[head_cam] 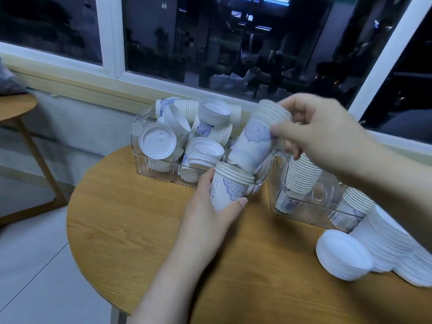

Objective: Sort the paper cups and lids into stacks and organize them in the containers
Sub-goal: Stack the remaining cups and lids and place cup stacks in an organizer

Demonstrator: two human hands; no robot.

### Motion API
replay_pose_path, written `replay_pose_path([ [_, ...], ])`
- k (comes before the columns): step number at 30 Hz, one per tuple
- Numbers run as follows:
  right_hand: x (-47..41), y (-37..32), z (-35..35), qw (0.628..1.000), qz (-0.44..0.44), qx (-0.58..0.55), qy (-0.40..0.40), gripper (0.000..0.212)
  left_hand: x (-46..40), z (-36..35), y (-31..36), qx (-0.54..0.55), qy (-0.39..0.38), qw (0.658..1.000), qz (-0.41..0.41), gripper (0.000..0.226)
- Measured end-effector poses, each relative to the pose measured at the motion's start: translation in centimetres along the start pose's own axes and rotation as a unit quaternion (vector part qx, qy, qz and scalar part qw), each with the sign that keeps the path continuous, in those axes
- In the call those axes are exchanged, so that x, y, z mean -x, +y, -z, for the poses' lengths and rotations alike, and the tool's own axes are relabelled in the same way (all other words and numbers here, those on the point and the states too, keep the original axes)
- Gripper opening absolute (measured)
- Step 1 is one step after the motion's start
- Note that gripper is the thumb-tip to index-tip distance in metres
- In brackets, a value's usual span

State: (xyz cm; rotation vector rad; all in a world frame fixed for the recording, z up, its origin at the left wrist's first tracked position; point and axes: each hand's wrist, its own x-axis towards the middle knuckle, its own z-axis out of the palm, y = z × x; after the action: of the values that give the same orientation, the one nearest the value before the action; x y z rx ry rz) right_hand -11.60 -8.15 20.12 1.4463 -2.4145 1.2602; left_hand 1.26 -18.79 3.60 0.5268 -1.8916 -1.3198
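My left hand (208, 206) grips a short stack of white paper cups with blue print (230, 188), upright, just in front of the left clear container (149, 169). My right hand (313, 134) holds a second stack of nested cups (257, 139), tilted, its base pointing down at the stack in my left hand. The left container is full of jumbled cups and white lids (157, 141). The right clear container (304, 206) holds upright cup stacks (301, 176). White lids (343, 253) lie piled on the table at the right.
The round wooden table (145, 230) stands against a window sill (70, 83). A second small wooden table (16, 108) is at the far left. Pale floor lies below on the left.
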Motion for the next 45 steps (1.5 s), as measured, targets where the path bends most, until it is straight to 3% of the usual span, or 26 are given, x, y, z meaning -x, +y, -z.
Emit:
replay_pose_path([
  [6,4.0,0.8,-0.9,0.986,0.031,0.088,-0.138,0.008,1.0,-1.2,0.6,0.004,-0.026,0.999,-0.039,0.069],
  [9,5.1,1.5,-1.7,0.966,0.063,0.188,-0.168,0.023,1.1,-1.4,0.5,0.01,-0.017,0.999,-0.042,0.067],
  [11,5.5,1.8,-1.9,0.957,0.082,0.226,-0.161,0.026,1.1,-1.5,0.5,0.016,-0.02,0.998,-0.053,0.069],
  [16,5.6,1.7,-1.1,0.974,0.076,0.15,-0.15,0.026,0.9,-2.1,1.1,0.05,-0.041,0.995,-0.074,0.068],
  [19,5.1,1.8,0.1,0.979,0.05,0.146,-0.137,0.025,0.7,-2.5,1.0,0.055,-0.052,0.994,-0.074,0.079],
  [21,4.1,1.6,2.1,0.985,0.052,0.139,-0.089,0.022,0.5,-2.8,1.1,0.062,-0.038,0.995,-0.066,0.079],
  [24,1.6,1.0,6.6,0.985,0.038,0.164,0.037,0.033,0.2,-3.5,0.9,0.02,-0.014,0.997,-0.071,0.055],
  [26,-0.4,1.3,9.6,0.981,0.019,0.183,0.06,0.038,0.0,-3.9,0.8,-0.02,-0.023,0.997,-0.067,0.044],
  [35,-8.1,9.0,11.6,0.934,-0.094,0.333,-0.089,0.037,-0.8,-6.2,0.3,-0.105,-0.067,0.99,-0.063,0.033],
  [45,-10.6,15.4,7.5,0.856,-0.07,0.449,-0.246,0.031,-1.5,-6.4,-0.4,-0.115,-0.064,0.99,-0.044,0.029],
])
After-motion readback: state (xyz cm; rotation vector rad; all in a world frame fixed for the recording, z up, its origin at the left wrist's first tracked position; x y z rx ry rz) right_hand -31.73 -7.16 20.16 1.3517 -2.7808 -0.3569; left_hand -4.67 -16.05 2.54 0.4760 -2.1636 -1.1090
